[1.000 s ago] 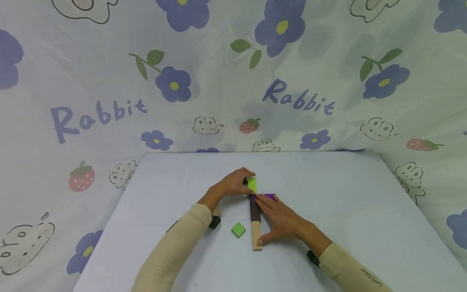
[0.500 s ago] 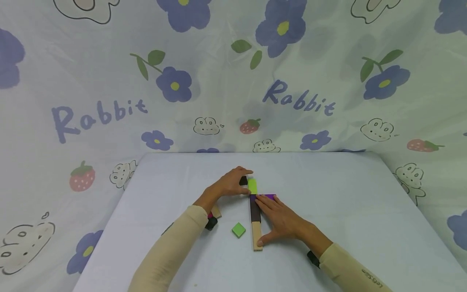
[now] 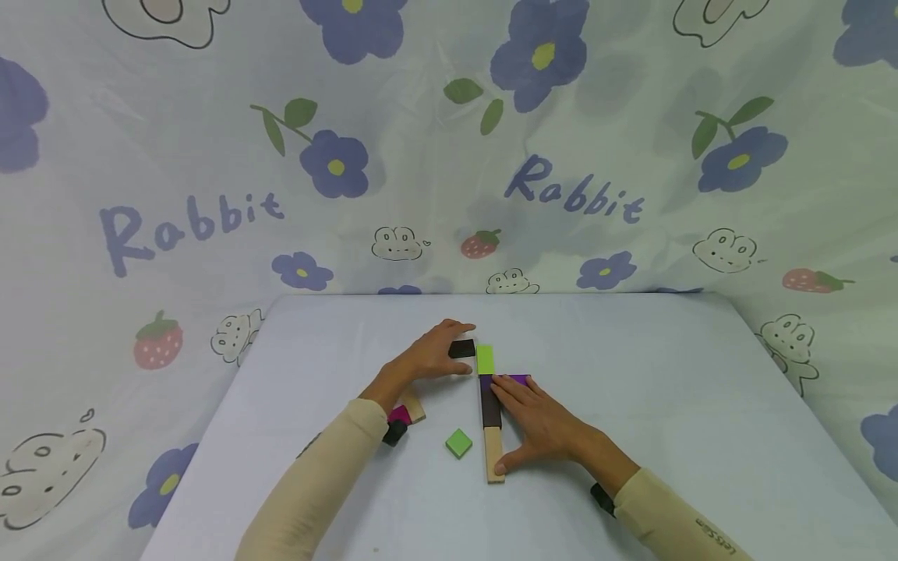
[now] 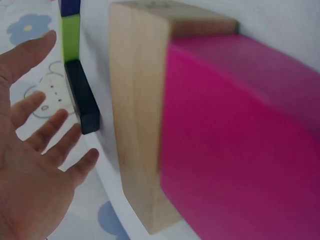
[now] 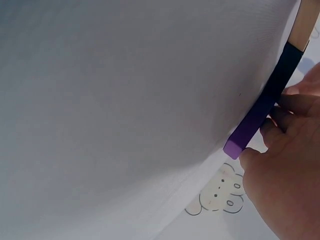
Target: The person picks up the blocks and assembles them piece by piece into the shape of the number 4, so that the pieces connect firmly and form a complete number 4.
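My left hand [image 3: 429, 354] is spread beside a black block [image 3: 461, 348], with thumb and fingers straight and nothing pinched between them. Touching that black block, or nearly so, is a lime-green block [image 3: 486, 360]. Below the lime one, a dark block [image 3: 490, 401] and a plain wooden block [image 3: 493, 454] form a straight line towards me. A purple block [image 3: 520, 379] branches off to the right. My right hand [image 3: 543, 425] lies flat by this line, fingertips at the dark and purple blocks, thumb against the plain wooden one.
A green block [image 3: 459, 443] lies apart, left of the line. Near my left wrist are a magenta block [image 4: 240, 135] and another plain wooden block [image 4: 140, 110], which touch. All stand on a white-covered table [image 3: 631, 351] with a patterned cloth [image 3: 435, 156] behind.
My left hand has let go near the lime-green block and drawn back to the left, uncovering the black block and the magenta one. My right hand stays where it was.
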